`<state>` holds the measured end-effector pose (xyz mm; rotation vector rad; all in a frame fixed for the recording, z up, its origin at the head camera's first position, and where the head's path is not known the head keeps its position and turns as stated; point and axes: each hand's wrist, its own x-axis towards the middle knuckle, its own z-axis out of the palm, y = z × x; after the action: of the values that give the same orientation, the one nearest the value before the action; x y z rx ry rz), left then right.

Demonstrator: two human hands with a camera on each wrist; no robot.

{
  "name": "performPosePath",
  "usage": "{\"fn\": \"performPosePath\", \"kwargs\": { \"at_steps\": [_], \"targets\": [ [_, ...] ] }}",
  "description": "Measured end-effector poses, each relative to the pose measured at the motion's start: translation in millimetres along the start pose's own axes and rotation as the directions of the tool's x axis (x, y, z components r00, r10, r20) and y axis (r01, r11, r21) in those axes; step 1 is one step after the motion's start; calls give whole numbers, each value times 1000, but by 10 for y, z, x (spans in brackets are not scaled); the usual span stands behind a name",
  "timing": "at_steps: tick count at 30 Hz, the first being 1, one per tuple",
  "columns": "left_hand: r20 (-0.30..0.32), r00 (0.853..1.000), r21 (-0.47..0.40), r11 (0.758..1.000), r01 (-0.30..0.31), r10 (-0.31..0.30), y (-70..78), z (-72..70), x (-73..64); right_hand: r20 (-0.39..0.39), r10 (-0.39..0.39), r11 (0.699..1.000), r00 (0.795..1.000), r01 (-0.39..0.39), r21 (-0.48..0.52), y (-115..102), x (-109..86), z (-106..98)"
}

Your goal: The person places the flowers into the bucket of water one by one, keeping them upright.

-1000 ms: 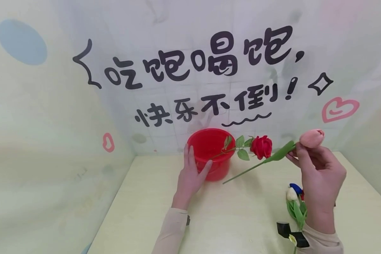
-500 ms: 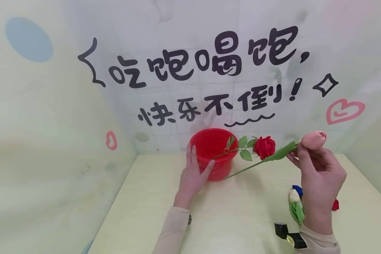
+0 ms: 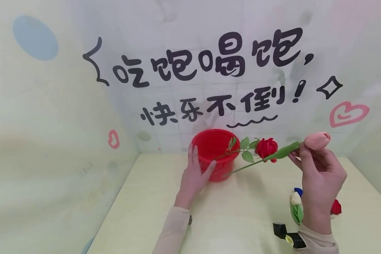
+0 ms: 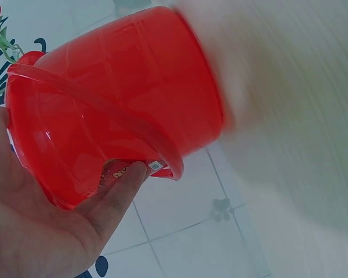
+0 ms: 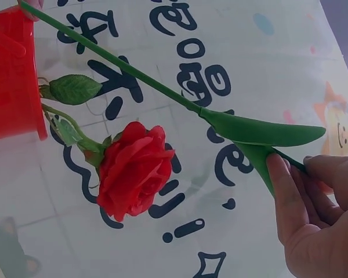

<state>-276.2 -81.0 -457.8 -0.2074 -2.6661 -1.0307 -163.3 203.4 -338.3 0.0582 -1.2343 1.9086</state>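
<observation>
A red plastic bucket (image 3: 223,167) stands at the back of the table, seen closely in the left wrist view. My left hand (image 3: 193,176) holds its left side, fingers along the wall and thumb on the front. An artificial red rose (image 3: 266,150) leans out over the right rim, its stem end inside the bucket. To the right, my right hand (image 3: 323,180) pinches a pink artificial tulip (image 3: 317,140) just below the bloom. Its green leaf (image 5: 261,130) and stem slant down to the left, the stem tip overlapping the bucket's front in the head view.
Near my right wrist lie a white tulip (image 3: 296,199), a blue flower (image 3: 298,191) and a red flower (image 3: 335,207), partly hidden by the arm. A printed backdrop (image 3: 177,31) rises close behind the bucket. The pale tabletop (image 3: 234,218) extends towards me.
The tulip's stem tip has risen slightly and moved left relative to the bucket, now overlapping its front. The head view has shifted a little. My left hand stays on the bucket.
</observation>
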Motion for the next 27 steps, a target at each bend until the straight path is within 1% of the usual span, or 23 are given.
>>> {"fn": "performPosePath", "kwargs": {
  "at_steps": [6,13,18,21,27],
  "targets": [
    [7,1000,10,1000,1,-1,-4,7,-5,-32,23,1000,999,-22,8,98,33,-20],
    [-1,1000,8,1000,0,0,10,5,-2,-78,25,999,997,-23,33,191,83,-24],
    [0,1000,1,1000,-7,7,10,5,13,-122,13,997,992,-3,81,232,107,9],
    [-3,1000,1,1000,-11,11,9,6,15,-149,19,993,989,-1,118,257,105,28],
    [2,1000,0,1000,-3,3,5,6,11,-191,16,983,981,19,182,315,80,81]
  ]
}}
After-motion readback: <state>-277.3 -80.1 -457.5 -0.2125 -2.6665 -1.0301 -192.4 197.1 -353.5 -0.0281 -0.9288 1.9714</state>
